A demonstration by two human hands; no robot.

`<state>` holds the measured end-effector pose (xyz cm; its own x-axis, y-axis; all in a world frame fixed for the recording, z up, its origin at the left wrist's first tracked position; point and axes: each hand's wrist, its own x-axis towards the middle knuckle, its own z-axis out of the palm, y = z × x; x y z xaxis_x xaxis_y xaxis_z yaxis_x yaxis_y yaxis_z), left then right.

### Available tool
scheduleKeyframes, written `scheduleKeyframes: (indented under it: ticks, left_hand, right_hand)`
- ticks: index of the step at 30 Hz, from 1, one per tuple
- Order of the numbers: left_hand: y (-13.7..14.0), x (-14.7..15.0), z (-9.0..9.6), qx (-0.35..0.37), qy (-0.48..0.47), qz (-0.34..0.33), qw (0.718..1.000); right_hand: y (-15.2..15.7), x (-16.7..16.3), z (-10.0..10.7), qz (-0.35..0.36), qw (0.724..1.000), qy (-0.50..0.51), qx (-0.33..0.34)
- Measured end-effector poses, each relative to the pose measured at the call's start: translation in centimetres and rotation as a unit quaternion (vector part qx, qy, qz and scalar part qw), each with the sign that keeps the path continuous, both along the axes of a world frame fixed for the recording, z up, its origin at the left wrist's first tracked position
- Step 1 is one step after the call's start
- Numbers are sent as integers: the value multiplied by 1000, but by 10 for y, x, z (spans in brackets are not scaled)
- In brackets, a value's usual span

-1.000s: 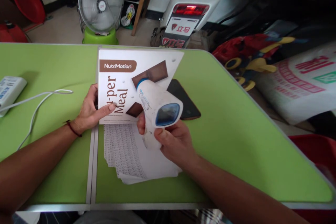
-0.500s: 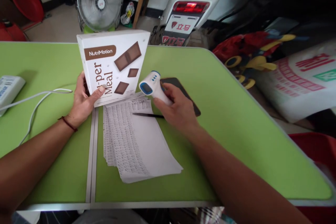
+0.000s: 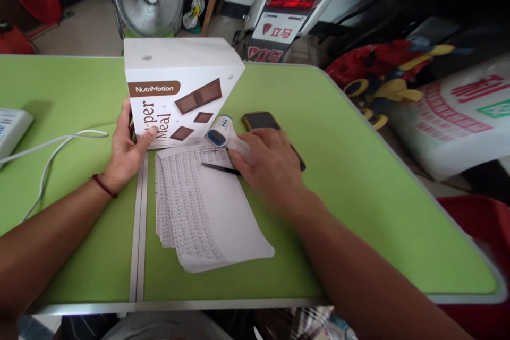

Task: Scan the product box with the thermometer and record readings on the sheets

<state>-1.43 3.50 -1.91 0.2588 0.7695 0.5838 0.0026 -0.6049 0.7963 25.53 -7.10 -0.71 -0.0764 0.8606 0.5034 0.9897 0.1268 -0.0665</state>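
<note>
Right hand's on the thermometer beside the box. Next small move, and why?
Probably let go of the thermometer and slide the right hand to the pen: the thermometer lies flat by the papers, while the left hand steadies the box.

A white cardboard box (image 3: 175, 90) with brown chocolate squares, a white-and-blue plastic thermometer (image 3: 223, 135), and white sheets of black print (image 3: 199, 207) on a lime-green tabletop (image 3: 358, 180).
</note>
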Motion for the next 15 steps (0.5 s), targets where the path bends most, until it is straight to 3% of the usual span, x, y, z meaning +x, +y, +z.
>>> scheduleKeyframes:
  ticks: [4, 7, 9, 11, 13, 15]
  left_hand:
    - [-3, -2, 4, 95, 51, 127, 986]
    - [-16, 1, 17, 230, 61, 222, 946]
    - [-28, 6, 26, 322, 64, 205, 922]
    - [-39, 10, 31, 355, 119, 76, 924]
    - [-47, 11, 32, 341, 212, -6, 916]
    - [-50, 11, 31, 299, 327, -3, 896]
  right_hand:
    - [-9, -5, 11, 103, 992, -76, -21]
    - [-11, -5, 12, 151, 978, -109, -90]
    - [-11, -6, 12, 157, 978, -89, -105]
    - [-13, -9, 14, 139, 987, -15, -76]
    - [-17, -14, 19, 113, 987, 112, -28]
    - [-22, -21, 24, 111, 958, 264, 9]
